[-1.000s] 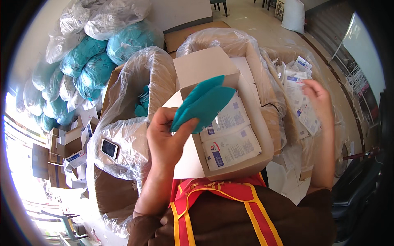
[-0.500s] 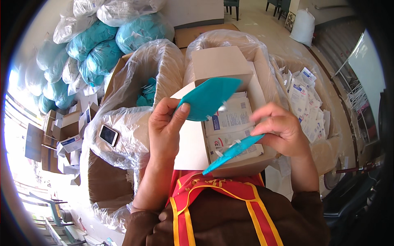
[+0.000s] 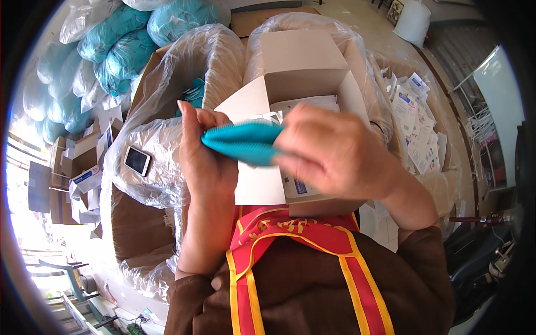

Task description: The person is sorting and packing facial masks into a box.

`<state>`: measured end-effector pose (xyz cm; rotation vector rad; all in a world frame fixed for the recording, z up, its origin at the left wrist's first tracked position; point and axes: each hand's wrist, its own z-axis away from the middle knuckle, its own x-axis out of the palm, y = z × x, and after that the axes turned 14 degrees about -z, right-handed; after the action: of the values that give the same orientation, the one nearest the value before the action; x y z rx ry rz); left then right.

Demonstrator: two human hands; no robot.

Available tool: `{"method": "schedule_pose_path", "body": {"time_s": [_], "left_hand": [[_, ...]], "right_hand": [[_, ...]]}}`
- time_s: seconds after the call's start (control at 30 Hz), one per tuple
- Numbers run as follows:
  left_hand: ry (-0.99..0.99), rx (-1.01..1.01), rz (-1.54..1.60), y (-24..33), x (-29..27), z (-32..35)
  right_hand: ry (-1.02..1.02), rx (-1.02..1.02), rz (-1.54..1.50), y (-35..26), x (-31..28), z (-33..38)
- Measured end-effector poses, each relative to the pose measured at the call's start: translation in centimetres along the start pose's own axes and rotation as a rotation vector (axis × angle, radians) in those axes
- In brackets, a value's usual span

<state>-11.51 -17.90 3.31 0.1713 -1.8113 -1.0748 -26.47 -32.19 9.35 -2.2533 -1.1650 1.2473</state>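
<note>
Fingers of both hands now clamp one folded teal cloth [image 3: 243, 142]: the right hand [image 3: 335, 151] has come across to meet the left hand [image 3: 204, 153] above an open white carton [image 3: 301, 61]. Plastic-lined cardboard boxes [image 3: 167, 100] and bagged teal bundles [image 3: 111, 50] surround them.

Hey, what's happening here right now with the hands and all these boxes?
A person holds a flat teal item between both hands: the left hand grips its left end, the right hand covers its right end. They hold it above an open white carton with white packets inside. A plastic-lined cardboard box stands to the left, a phone lying on its liner. Bags of teal goods are stacked beyond.
</note>
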Motion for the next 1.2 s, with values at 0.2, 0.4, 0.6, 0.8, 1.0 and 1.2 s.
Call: {"method": "schedule_pose_path", "body": {"time_s": [0.2,0.4,0.6,0.8,1.0,1.2], "left_hand": [[0.137,0.192,-0.222,5.4,-2.0,-0.3],[0.057,0.329,-0.429,9.3,-3.6,2.1],[0.040,0.131,-0.669,5.7,-2.7,3.0],[-0.118,-0.022,-1.065,0.6,-2.8,2.3],[-0.161,0.050,-1.304,-1.2,-1.8,1.1],[-0.264,0.132,-1.368,-1.5,0.7,0.0]], "right_hand": [[0.021,0.207,-0.329,2.8,-1.7,-0.7],[-0.475,0.614,0.304,17.8,-1.2,0.2],[-0.696,0.810,0.599,22.0,2.7,1.8],[-0.616,0.765,0.566,22.2,2.5,0.9],[-0.394,0.744,0.278,18.0,-0.7,1.2],[-0.180,0.268,0.341,7.0,-4.2,0.7]]}}
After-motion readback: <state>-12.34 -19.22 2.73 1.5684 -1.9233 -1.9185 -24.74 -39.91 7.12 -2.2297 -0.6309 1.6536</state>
